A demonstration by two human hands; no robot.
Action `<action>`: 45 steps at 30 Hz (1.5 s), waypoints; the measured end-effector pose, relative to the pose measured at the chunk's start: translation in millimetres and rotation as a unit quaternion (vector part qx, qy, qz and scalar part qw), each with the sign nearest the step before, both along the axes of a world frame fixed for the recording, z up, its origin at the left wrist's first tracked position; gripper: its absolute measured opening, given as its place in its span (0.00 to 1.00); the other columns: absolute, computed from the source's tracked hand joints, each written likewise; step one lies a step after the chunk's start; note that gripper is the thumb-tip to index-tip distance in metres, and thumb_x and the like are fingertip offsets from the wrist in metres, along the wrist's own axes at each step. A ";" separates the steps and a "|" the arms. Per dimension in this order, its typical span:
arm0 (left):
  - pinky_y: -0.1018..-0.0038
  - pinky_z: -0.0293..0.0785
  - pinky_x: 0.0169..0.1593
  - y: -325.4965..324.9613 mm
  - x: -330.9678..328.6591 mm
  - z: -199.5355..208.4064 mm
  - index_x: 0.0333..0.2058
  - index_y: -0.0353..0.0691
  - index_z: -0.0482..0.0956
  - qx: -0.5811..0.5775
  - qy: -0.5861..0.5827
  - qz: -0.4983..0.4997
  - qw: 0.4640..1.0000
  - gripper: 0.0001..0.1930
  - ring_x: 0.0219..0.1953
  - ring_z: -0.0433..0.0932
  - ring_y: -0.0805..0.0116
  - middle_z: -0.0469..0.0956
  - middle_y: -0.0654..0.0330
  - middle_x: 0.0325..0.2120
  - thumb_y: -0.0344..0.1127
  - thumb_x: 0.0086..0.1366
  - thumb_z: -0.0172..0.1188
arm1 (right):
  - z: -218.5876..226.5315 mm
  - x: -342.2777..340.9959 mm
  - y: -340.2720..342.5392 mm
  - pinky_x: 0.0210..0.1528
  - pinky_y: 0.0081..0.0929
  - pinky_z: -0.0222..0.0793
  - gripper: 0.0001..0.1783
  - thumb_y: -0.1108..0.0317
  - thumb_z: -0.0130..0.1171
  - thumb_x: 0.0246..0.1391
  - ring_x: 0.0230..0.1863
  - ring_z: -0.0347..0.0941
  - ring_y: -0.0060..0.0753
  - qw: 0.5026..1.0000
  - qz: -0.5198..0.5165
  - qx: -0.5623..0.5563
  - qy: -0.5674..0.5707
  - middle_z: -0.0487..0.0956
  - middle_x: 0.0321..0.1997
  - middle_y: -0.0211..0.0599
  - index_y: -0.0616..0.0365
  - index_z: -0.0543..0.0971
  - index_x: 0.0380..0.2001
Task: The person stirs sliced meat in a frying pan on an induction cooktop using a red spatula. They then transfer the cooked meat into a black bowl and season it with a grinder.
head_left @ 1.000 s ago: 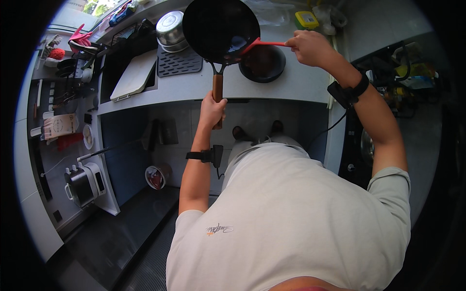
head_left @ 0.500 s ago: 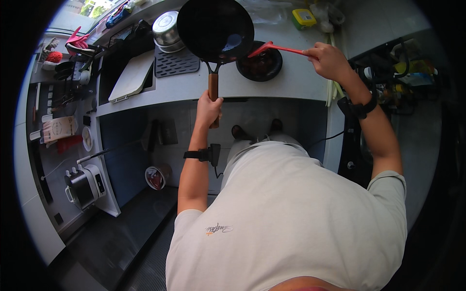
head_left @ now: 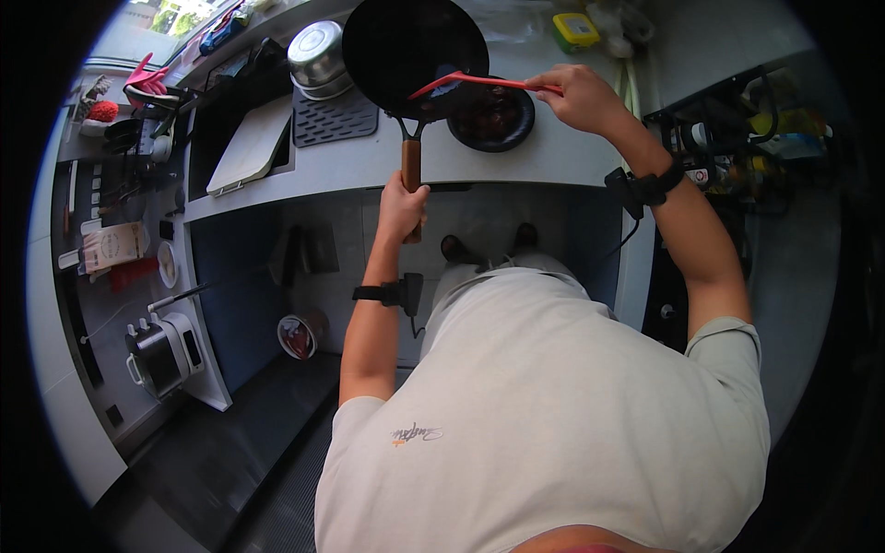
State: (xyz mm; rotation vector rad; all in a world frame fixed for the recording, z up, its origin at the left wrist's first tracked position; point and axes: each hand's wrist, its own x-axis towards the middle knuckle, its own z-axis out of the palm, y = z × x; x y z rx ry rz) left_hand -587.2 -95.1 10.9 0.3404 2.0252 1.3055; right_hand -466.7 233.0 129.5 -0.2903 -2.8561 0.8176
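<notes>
This place is a kitchen. You can tell because there is a pan (head_left: 415, 51), a spatula (head_left: 493, 81), a pot (head_left: 316, 50), a board (head_left: 251, 147), and a dish (head_left: 494, 145) sitting on the counter (head_left: 572, 157).

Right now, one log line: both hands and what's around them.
left hand: grips pan by brown handle | right hand: holds red spatula, tip over pan | dark bowl: on counter, dark contents

Two hands (head_left: 403, 207), one pan (head_left: 406, 51), one red spatula (head_left: 498, 81), one black dish (head_left: 493, 145), one grey mat (head_left: 334, 122), perhaps two metal bowls (head_left: 314, 57).
</notes>
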 end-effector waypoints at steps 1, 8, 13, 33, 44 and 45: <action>0.72 0.69 0.19 1.2 1.2 0.5 0.36 0.36 0.69 -0.002 0.001 -0.002 1.000 0.09 0.14 0.71 0.72 0.71 0.62 0.18 0.30 0.63 0.60 | -5.0 -9.5 0.1 0.42 0.33 0.75 0.13 0.72 0.60 0.57 0.38 0.80 0.45 1.000 0.008 0.003 -0.018 0.84 0.37 0.44 0.57 0.85 0.45; 0.71 0.70 0.19 9.4 2.6 -3.7 0.36 0.36 0.68 0.006 0.014 -0.005 1.000 0.09 0.14 0.72 0.71 0.70 0.62 0.19 0.30 0.63 0.60 | -12.6 -15.5 25.5 0.40 0.34 0.75 0.13 0.73 0.60 0.56 0.35 0.79 0.45 0.996 0.051 0.036 -0.060 0.82 0.35 0.43 0.57 0.86 0.44; 0.71 0.70 0.20 13.7 1.3 -4.3 0.36 0.36 0.68 0.012 0.008 0.005 1.000 0.09 0.15 0.72 0.71 0.70 0.63 0.19 0.30 0.63 0.60 | 6.3 24.4 32.0 0.37 0.36 0.74 0.13 0.72 0.61 0.56 0.33 0.77 0.43 0.994 0.020 0.081 -0.075 0.80 0.33 0.41 0.56 0.86 0.44; 0.73 0.68 0.18 -0.5 18.6 17.6 0.40 0.36 0.69 0.021 -0.017 0.028 0.999 0.11 0.14 0.72 0.72 0.71 0.63 0.19 0.29 0.63 0.61 | -65.9 133.3 59.4 0.33 0.19 0.69 0.16 0.65 0.57 0.65 0.31 0.74 0.17 0.937 -0.256 -0.234 0.031 0.82 0.30 0.28 0.59 0.82 0.52; 0.76 0.69 0.16 -39.1 32.5 51.3 0.44 0.35 0.69 0.097 -0.096 0.057 0.989 0.13 0.12 0.72 0.72 0.71 0.62 0.20 0.29 0.63 0.60 | -142.8 124.3 18.5 0.20 0.15 0.62 0.16 0.66 0.54 0.66 0.18 0.64 0.12 0.867 -0.282 -0.410 -0.025 0.80 0.28 0.27 0.59 0.81 0.53; 0.76 0.69 0.15 -42.2 33.5 54.2 0.44 0.35 0.69 0.100 -0.101 0.056 0.988 0.13 0.12 0.72 0.72 0.71 0.62 0.20 0.29 0.63 0.60 | -150.9 120.0 13.1 0.20 0.16 0.62 0.16 0.66 0.54 0.66 0.18 0.65 0.13 0.875 -0.279 -0.395 -0.024 0.80 0.28 0.27 0.59 0.81 0.53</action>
